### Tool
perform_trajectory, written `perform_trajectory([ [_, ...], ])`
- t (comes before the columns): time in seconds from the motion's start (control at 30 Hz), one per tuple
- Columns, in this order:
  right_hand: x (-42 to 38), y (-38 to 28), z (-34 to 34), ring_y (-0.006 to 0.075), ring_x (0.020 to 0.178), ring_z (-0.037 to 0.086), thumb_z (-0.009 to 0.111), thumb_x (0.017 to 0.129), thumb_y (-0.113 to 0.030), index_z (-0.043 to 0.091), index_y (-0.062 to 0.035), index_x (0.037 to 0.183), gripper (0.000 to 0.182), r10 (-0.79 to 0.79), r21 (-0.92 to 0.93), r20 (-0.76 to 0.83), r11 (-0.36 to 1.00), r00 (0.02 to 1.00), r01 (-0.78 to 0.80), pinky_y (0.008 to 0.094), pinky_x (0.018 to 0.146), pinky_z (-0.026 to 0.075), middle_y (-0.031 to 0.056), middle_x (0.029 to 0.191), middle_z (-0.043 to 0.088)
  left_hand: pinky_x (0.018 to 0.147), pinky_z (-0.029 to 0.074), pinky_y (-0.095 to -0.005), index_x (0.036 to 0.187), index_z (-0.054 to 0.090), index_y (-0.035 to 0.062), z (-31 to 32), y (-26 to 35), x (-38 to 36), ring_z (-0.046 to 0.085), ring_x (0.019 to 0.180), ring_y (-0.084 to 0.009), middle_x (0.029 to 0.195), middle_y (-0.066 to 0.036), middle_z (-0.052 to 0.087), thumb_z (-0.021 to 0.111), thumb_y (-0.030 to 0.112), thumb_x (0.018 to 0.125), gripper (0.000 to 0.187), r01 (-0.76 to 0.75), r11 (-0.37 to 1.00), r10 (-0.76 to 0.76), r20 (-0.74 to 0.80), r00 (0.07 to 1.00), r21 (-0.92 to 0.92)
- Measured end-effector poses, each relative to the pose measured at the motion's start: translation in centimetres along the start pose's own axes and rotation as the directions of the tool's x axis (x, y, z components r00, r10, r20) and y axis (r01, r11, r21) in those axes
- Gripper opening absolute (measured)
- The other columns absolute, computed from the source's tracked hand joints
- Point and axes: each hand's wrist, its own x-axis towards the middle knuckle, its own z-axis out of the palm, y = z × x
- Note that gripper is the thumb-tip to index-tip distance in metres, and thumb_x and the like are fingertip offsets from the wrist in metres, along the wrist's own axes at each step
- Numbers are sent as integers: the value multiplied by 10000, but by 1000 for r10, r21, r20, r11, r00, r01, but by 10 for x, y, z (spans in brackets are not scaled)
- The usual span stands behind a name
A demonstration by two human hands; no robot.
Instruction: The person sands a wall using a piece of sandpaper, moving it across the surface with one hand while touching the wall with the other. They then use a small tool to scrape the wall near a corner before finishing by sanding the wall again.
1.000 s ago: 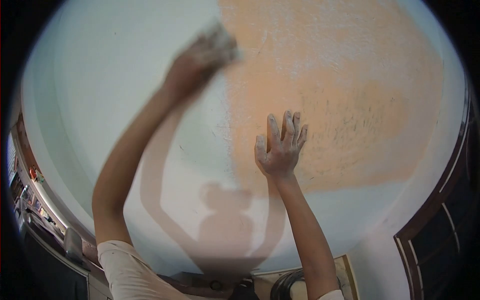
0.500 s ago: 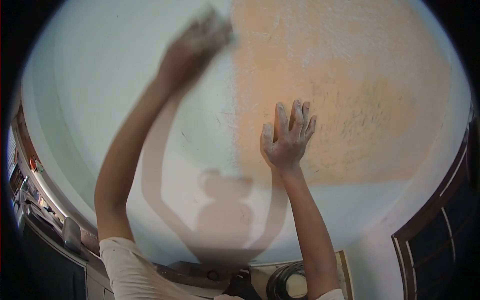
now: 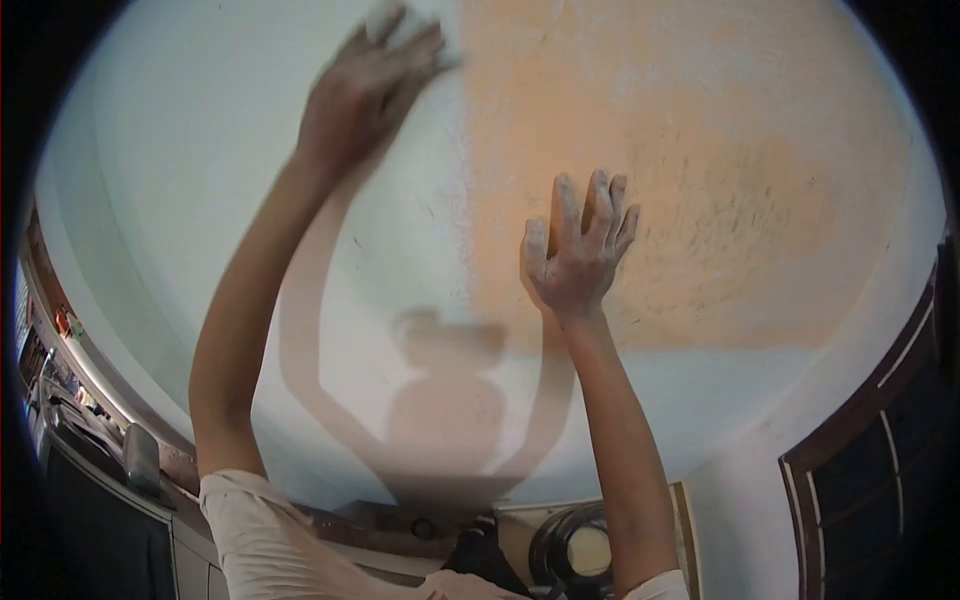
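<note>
My left hand (image 3: 368,85) is raised against the pale green-white part of the wall (image 3: 400,230), just left of the orange patch. Its fingers look curled and pressed toward the surface, with whitish dust on them. Blur and the hand itself hide whatever lies under the fingertips. On the orange painted patch (image 3: 700,130), my right hand (image 3: 582,240) rests flat with fingers spread and nothing held. Pale dust coats those fingers too. Scuffs and dark scratches mark the orange paint to the right of this hand.
A coil of black hose or cable (image 3: 560,550) lies low, near my right forearm. Dark-framed panels (image 3: 860,490) stand at the right edge. On the left is a dark appliance-like unit (image 3: 100,530) beside some clutter. Shadows of my arms and head fall on the wall.
My left hand has shifted slightly down and left along the wall. The right hand keeps its place on the orange patch; the whole view has tilted a little.
</note>
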Motion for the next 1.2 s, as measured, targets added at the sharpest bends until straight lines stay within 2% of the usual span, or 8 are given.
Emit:
perform_trajectory([
  [0.1,-4,6,8,374,1350,282,550,808,-310,552,-152,1255,474,4,13,1,1000,1000,-4,594,1069,159,183,1368,387,1062,341,-444,1170,611,204,20,29,-14,464,1247,-290,1309,-2,539,577,118,859,325,100,985,-106,-36,994,-139],
  [0.27,-5,9,8,375,1350,282,541,814,-291,555,-154,1251,459,-2,-4,10,1000,1000,2,593,1072,156,183,1366,387,1123,253,-416,1240,547,164,17,139,-151,311,1360,-247,1431,-9,403,526,176,842,398,-82,909,294,488,822,-409],
  [0.57,4,-3,-4,368,1348,287,540,812,-295,572,-156,1229,441,-11,2,-33,1000,999,11,591,1070,163,186,1348,409,1090,293,-422,1089,665,144,-6,50,-41,443,1273,-294,1297,-47,553,587,58,802,310,29,989,-21,55,998,-148],
  [0.67,6,-5,-6,366,1349,285,537,815,-301,575,-159,1226,436,-15,4,-39,1000,999,15,590,1070,164,186,1349,407,1139,187,-400,1306,495,205,11,128,-137,272,1375,-279,1437,-44,394,440,169,917,395,-123,983,183,611,770,-139],
  [0.77,2,-5,-5,363,1351,281,536,817,-306,576,-161,1223,434,-6,1,-29,1000,1000,6,589,1071,162,182,1356,400,1095,291,-351,1259,522,176,7,164,-197,401,1303,-210,1404,-8,436,470,183,922,341,-305,794,493,263,830,-527],
  [1.03,6,-3,-6,377,1350,276,541,814,-297,551,-135,1252,467,-22,1,-27,1000,999,22,599,1064,160,182,1364,387,1105,276,-434,1300,495,167,-2,82,-95,391,1303,-307,1449,-18,379,495,170,859,440,-158,957,213,217,953,-245],
  [1.1,4,-2,-4,360,1352,279,543,812,-309,545,-162,1258,470,-10,6,-28,1000,1000,10,578,1080,153,166,1373,382,1140,198,-372,1342,456,212,22,138,-164,213,1396,-219,1467,5,348,413,240,914,431,-139,924,326,544,774,-355],
  [1.2,4,-2,-5,360,1351,281,540,814,-302,553,-161,1249,457,-4,10,-21,1000,1000,4,575,1081,153,166,1371,384,1128,235,-325,1327,480,190,1,154,-198,364,1320,-143,1446,19,381,451,272,906,430,-438,798,574,299,762,-414],
])
